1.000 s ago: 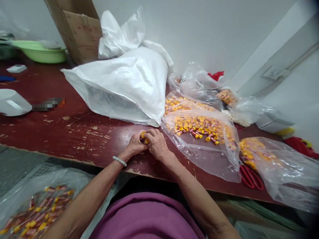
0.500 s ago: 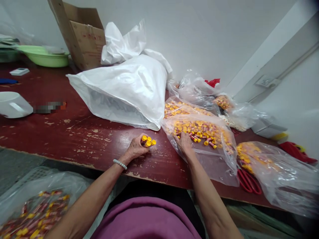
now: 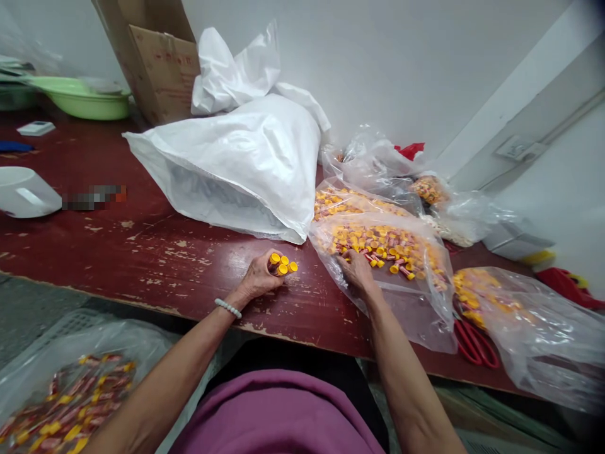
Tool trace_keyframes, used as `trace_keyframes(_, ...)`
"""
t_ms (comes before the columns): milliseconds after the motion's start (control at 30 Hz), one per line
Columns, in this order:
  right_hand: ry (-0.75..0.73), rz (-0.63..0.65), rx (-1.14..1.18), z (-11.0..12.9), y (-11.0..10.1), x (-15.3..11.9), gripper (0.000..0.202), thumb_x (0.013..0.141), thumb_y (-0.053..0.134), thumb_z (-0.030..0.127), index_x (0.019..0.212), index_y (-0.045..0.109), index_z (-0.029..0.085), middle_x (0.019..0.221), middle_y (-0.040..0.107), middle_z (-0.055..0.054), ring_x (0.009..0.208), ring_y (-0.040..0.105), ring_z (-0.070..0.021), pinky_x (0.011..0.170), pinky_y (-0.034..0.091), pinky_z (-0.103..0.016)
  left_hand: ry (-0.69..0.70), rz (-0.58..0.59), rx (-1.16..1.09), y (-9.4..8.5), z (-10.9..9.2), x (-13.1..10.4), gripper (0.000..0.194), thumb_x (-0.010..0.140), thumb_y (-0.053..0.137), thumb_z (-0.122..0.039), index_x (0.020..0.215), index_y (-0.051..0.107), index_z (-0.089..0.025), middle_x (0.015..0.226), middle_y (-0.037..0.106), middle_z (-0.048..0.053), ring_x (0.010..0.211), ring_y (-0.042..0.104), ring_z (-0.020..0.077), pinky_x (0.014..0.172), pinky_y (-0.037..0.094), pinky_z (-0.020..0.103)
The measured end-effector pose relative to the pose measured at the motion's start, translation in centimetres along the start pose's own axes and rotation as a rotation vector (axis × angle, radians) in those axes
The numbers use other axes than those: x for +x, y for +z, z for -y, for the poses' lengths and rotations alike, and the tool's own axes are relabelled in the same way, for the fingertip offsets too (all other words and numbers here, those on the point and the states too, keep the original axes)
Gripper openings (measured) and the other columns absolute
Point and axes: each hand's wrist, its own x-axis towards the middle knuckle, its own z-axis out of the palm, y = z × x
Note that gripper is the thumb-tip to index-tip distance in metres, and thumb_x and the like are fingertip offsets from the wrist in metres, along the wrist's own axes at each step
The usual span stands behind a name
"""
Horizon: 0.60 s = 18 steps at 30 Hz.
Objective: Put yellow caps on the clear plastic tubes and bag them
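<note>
Low at the far left, below the table (image 3: 155, 265), a plastic-lined crate (image 3: 70, 318) holds long red-and-yellow pieces (image 3: 66, 413), clear of my left forearm. My left hand (image 3: 258, 279) is wrapped round a small bunch of yellow-ended tubes (image 3: 282, 268), four yellow ends showing uppermost, over the table in front of the white sack's (image 3: 265, 151) open mouth. The rightmost tube splays a little from the others, so I'd do well to bring thumb and fingers in evenly around the bunch, firm enough that none slides, gentle enough that they don't twist out. To the right, my right hand (image 3: 358, 275) reaches in at the near left side of the clear bag (image 3: 411, 325), fingertips among the loose yellow-and-red pieces (image 3: 373, 243); whether it has pinched one I cannot tell, since the hand covers its own fingertips. Picking from the near edge of that heap, with the loose plastic off my wrist, seems tidiest. Just past the bag's right corner lie red looped handles (image 3: 477, 345), out of my way.
</note>
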Motion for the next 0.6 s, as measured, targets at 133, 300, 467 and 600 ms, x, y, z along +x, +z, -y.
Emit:
trace_keyframes(133,0.005,-0.106,0.111,0.6,-0.7,-0.8,0.033,0.086,0.041,0.039,0.1,0.061,0.016,0.087,0.065,-0.006,0.079,0.057,-0.0178,0.071,0.043,-0.029,-0.002,0.012,0.012,0.1,0.3,0.1,0.034,0.057,0.066,-0.018,0.089,0.054,-0.017,0.077,0.06,-0.001,0.068,0.058,0.0118,0.063,0.047,0.022)
trace_keyframes(300,-0.336,-0.028,0.454,7.3,-1.0,-4.4,0.029,0.085,0.053,0.043,0.097,0.062,0.019,0.072,0.06,0.0,0.061,0.051,-0.0126,0.058,0.041,-0.023,-0.007,0.019,0.015,0.0,-0.1,0.0,0.035,0.058,0.066,-0.018,0.09,0.053,-0.016,0.076,0.059,-0.002,0.068,0.056,0.0117,0.063,0.047,0.022)
trace_keyframes(467,-0.739,0.067,0.427,13.1,0.2,-6.5,0.012,0.084,0.058,0.022,0.094,0.065,0.02,0.092,0.06,-0.005,0.087,0.056,-0.016,0.078,0.046,-0.029,0.038,0.024,0.099,-0.2,-0.1,0.0,0.033,0.061,0.063,-0.017,0.093,0.055,-0.017,0.08,0.061,-0.001,0.071,0.056,0.0133,0.066,0.046,0.024)
trace_keyframes(600,-0.84,0.131,0.374,13.7,1.1,-6.4,0.022,0.084,0.057,0.018,0.104,0.062,0.021,0.102,0.055,-0.007,0.098,0.053,-0.0177,0.085,0.047,-0.031,0.034,0.008,0.156,-0.3,0.1,0.0,0.028,0.062,0.063,-0.021,0.089,0.057,-0.015,0.082,0.062,0.002,0.072,0.056,0.0153,0.067,0.045,0.025)
